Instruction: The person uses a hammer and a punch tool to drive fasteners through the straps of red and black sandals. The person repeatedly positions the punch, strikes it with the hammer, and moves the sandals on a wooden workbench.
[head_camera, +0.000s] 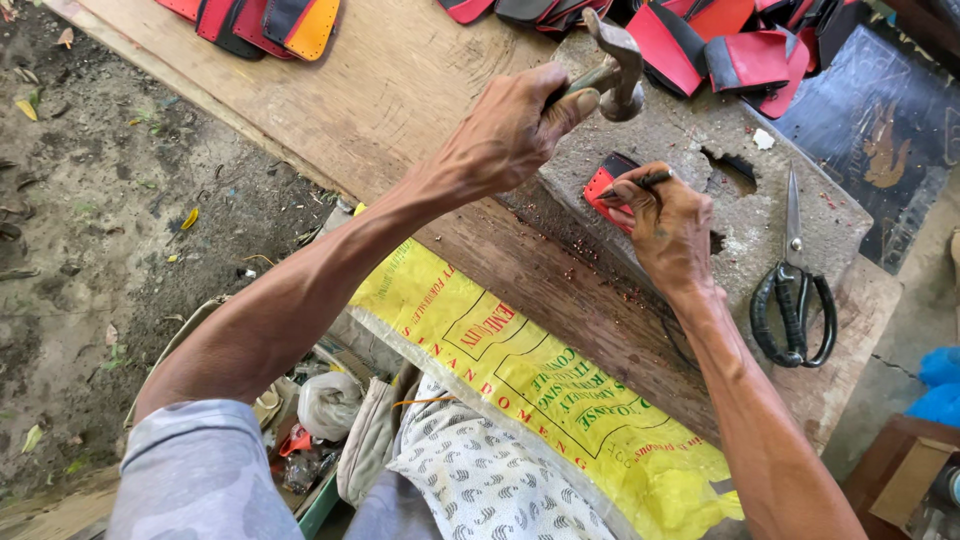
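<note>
My left hand grips the handle of a steel hammer, whose head is raised just above a grey concrete slab. My right hand rests on the slab and pinches a thin dark punch against a small red and black piece lying on the slab. The hammer head hangs a little above and behind the punch, apart from it. Most of the red piece is hidden under my right fingers.
Black-handled scissors lie on the slab to the right. The slab sits on a wooden board. Red, black and orange cut pieces are piled at the far edge. A yellow printed sack covers my lap; dirt ground lies left.
</note>
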